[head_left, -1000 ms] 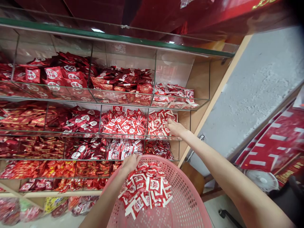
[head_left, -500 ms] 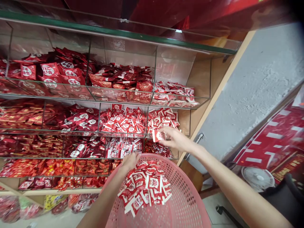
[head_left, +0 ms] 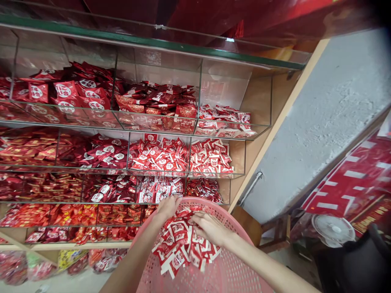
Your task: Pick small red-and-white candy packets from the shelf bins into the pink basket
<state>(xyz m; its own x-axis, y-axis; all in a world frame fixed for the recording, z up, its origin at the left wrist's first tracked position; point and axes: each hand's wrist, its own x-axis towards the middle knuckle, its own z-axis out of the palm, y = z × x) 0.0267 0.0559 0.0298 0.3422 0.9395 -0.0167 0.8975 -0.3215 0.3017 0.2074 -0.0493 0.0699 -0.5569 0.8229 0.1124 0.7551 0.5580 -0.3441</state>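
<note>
A pink perforated plastic basket (head_left: 235, 264) stands in front of me, tilted, with a pile of small red-and-white wrapped packets (head_left: 179, 240) inside. My left hand (head_left: 168, 206) is closed over the basket's far rim, at its left side. My right hand (head_left: 210, 228) is inside the basket, just above the packets, its fingers loosely bent and slightly apart. No packet shows between them, though the fingertips partly cover the pile. One packet below that hand looks blurred. Matching red-and-white packets (head_left: 210, 158) fill the rightmost compartment of a shelf behind the basket.
Clear-walled shelf compartments hold red packets (head_left: 65, 91), more red-and-white packets (head_left: 159, 156) and orange-red packets (head_left: 71, 215). A wooden side panel (head_left: 262, 150) borders a grey wall (head_left: 324, 106). At right are a white fan (head_left: 332, 228) and a black chair (head_left: 357, 260). Bagged goods (head_left: 71, 260) lie below.
My right hand has moved from the shelf front down into the basket. The packet it held there is no longer seen in its fingers. My left hand stays on the rim.
</note>
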